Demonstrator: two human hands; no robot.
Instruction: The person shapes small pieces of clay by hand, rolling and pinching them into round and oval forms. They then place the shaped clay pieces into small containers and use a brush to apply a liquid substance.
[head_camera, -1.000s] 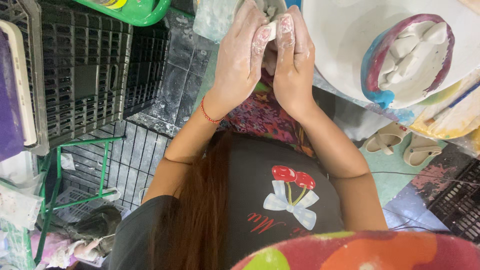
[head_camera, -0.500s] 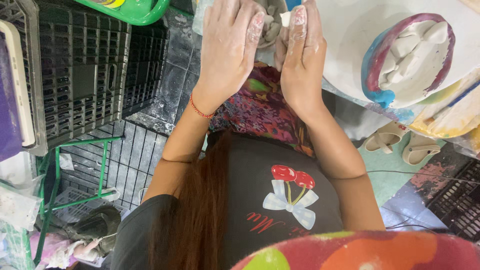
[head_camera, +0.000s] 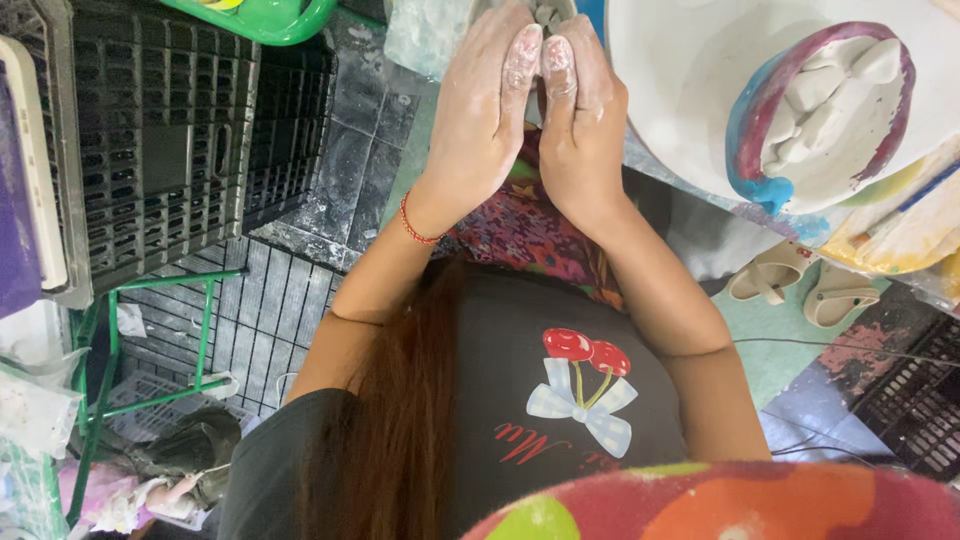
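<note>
Left hand (head_camera: 480, 120) and right hand (head_camera: 585, 120) press palm to palm, clamped on a grey clay lump (head_camera: 546, 14) peeking out at 12 o'clock above the fingertips, both equally near; white basin (head_camera: 690, 90) at 3 o'clock.

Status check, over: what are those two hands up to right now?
Left hand and right hand pressed palm to palm, dusted white. Grey lump peeking above fingertips; grip unclear. White basin close on the right, not touching.
</note>
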